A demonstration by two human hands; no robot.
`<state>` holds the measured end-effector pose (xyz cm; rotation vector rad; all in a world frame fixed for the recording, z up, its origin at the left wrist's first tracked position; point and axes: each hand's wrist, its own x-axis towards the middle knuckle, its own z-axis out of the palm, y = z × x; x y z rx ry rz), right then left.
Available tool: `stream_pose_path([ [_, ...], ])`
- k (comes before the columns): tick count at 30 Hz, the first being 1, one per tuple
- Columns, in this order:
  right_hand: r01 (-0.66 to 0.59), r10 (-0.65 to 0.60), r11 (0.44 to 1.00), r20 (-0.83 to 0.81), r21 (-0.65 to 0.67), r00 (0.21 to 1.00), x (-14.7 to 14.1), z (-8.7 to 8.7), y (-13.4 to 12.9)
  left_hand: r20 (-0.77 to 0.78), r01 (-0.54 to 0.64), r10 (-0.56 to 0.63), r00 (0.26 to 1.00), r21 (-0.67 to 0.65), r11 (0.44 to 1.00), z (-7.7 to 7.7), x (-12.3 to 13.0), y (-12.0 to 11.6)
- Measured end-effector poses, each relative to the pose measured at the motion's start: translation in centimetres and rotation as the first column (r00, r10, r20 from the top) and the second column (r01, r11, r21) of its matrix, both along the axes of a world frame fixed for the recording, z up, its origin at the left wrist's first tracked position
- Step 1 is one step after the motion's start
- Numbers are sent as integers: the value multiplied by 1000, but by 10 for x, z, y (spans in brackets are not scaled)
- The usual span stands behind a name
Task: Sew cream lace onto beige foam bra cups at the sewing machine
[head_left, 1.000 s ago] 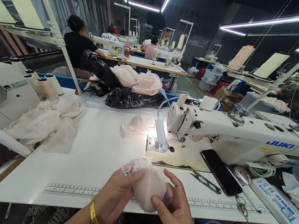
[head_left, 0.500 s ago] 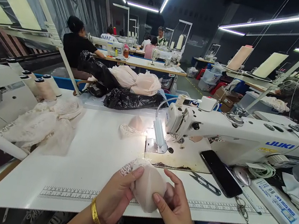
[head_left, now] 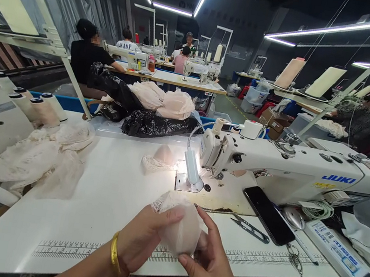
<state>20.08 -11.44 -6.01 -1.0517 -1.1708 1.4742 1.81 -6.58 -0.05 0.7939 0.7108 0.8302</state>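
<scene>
A pale beige bra cup with lace along its upper left edge is held between both hands above the table's front edge. My left hand, with a gold bracelet on its wrist, grips the left side, thumb pressed on the cup's face. On the right side, my right hand pinches the lower edge with the thumb, its index finger along the upper edge. Behind the hands stands a white sewing machine, its lamp lit over the needle plate. Another lace-trimmed cup lies left of the needle.
Thread snips, a black phone and a long white box lie at the right. Heaped lace fabric is at the left. Black plastic bags lie behind the table. Several people sit at machines farther back.
My left thumb has slid inward and up across the cup. The right hand has shifted along its lower edge, and the cup is turned slightly. The head view has moved a little.
</scene>
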Motion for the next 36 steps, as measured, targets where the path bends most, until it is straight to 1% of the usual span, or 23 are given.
stream_pose_path([
  [1,-29,24,998,75,63,997,6,0,4,-41,63,-59,997,106,992,6,-4,2],
  [2,-71,42,984,169,166,985,12,1,11,-124,164,-136,983,245,956,11,-8,4],
  [3,-126,40,943,272,309,961,18,3,21,-254,296,-205,945,401,867,15,-13,7],
  [4,-190,1,861,372,471,928,24,5,33,-412,439,-229,882,544,715,18,-16,12],
  [5,-276,-60,729,460,627,886,29,7,47,-563,572,-194,803,641,512,19,-19,18],
  [6,-345,-167,574,519,742,838,33,10,63,-676,672,-110,729,676,303,18,-21,26],
  [7,-411,-283,449,562,794,777,35,11,79,-736,730,-4,677,670,137,14,-21,36],
  [8,-499,-366,373,619,782,695,37,12,95,-758,759,90,646,650,31,9,-20,48],
  [9,-581,-421,333,668,743,613,38,11,110,-761,772,157,630,636,-14,2,-18,60],
  [10,-632,-453,328,704,702,547,39,10,123,-762,779,188,619,627,-23,-5,-16,72],
  [11,-658,-457,351,735,666,500,41,7,134,-764,780,196,615,625,-14,-12,-14,83],
  [12,-658,-446,384,754,648,482,42,4,141,-759,774,196,621,634,3,-18,-12,92],
  [14,-618,-396,453,766,643,506,47,-2,149,-743,751,186,643,659,33,-25,-10,105],
  [15,-598,-373,475,763,646,528,50,-4,150,-739,746,185,648,665,42,-27,-10,108],
  [17,-581,-348,487,755,652,556,56,-7,149,-735,741,185,652,670,48,-27,-9,109],
  [18,-580,-345,490,756,650,556,58,-7,148,-731,737,187,656,674,53,-27,-10,108],
  [22,-587,-358,529,788,613,500,61,-4,146,-720,721,202,664,688,79,-25,-10,106],
  [25,-580,-357,562,805,590,473,60,-2,146,-748,750,215,628,655,91,-25,-10,107],
  [27,-572,-351,583,813,577,464,59,-2,146,-751,754,227,620,650,96,-25,-11,109],
  [31,-550,-372,601,812,580,450,59,-5,147,-737,742,241,632,665,88,-26,-11,113],
  [36,-543,-387,604,811,583,439,58,-8,148,-745,761,267,612,646,57,-23,-9,116],
])
